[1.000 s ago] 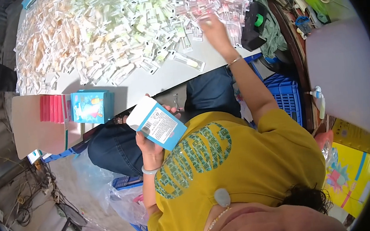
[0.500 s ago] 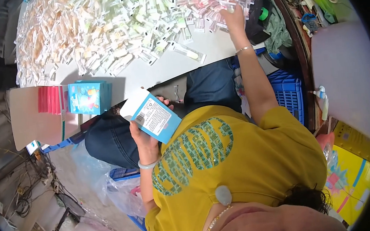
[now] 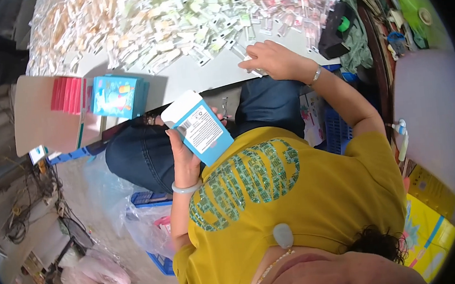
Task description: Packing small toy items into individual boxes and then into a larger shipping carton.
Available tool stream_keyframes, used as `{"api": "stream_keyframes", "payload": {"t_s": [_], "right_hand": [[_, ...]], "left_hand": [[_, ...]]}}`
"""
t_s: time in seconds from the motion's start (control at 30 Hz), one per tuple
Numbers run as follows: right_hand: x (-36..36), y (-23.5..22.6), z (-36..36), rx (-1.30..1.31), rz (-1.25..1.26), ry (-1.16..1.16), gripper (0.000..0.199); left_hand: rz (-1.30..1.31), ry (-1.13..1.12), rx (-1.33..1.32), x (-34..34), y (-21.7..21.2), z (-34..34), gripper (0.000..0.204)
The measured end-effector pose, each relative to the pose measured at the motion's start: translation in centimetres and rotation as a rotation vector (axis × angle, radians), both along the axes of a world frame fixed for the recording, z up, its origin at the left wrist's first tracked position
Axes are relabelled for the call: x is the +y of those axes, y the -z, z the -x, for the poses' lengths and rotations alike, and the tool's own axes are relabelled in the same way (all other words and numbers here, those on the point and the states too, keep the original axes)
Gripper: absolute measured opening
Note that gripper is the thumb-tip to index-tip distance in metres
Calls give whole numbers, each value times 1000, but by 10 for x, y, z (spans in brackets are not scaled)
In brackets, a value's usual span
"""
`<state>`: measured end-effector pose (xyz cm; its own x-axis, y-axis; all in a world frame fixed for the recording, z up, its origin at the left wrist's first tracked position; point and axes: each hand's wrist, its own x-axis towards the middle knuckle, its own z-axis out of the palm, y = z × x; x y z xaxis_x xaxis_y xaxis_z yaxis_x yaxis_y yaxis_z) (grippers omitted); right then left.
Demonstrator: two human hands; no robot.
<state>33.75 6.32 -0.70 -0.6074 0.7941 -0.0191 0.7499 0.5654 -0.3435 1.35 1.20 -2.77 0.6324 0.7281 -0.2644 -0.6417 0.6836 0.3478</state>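
Observation:
My left hand (image 3: 184, 160) grips a blue-and-white carton (image 3: 205, 133) in front of my chest, thumb on one side and fingertips showing past the other. A white flap stands up at the carton's upper end, and a printed label faces up. Over the table's near edge, my right hand (image 3: 277, 60) has its fingers curled down, with a small clear packet (image 3: 256, 72) showing under them; whether there are more is hidden. Beyond it, a wide heap of small clear packets (image 3: 184, 34) covers the table (image 3: 178, 81), with orange, green and pink contents running left to right.
At the table's left, blue cartons (image 3: 119, 96) stand beside an open box (image 3: 44, 113) holding pink packs. A black object with a green round part (image 3: 334, 30) sits right of the heap. Blue crates (image 3: 339, 131) and plastic bags (image 3: 148, 231) are below.
My right hand has come from the pink part of the heap back to the table's near edge, with a packet under its fingers. My left hand still holds the carton, slightly shifted in view.

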Motion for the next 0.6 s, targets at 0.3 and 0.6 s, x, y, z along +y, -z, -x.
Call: {"api": "stream_keyframes", "payload": {"t_s": [0.3,0.6], "right_hand": [[13,15,24,-72,-250,-87,28],[31,-31,95,1201,731,449,27]], "left_hand": [[-8,15,-18,10,22,2,106],[-67,82,72,14,27,-3,103]]}}
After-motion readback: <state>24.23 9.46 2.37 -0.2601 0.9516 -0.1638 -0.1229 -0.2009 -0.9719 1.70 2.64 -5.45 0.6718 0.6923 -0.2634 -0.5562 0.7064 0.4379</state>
